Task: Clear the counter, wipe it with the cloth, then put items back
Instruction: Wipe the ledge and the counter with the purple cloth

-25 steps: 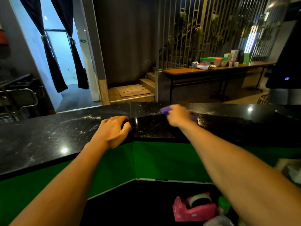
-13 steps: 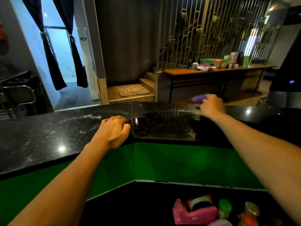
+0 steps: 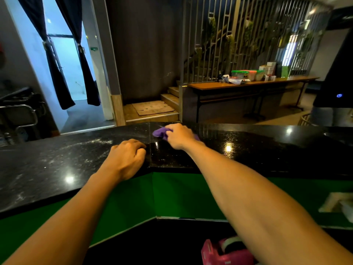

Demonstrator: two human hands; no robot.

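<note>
We see one purple cloth, bunched in our right hand on the black counter near its far edge. Our left hand rests fisted, holding nothing, by the near edge. The counter stretches wide to both sides.

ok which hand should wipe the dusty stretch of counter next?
Right. The right hand grips the purple cloth on the counter beside the dusty stretch; the left hand rests curled at the edge, holding nothing.
</note>
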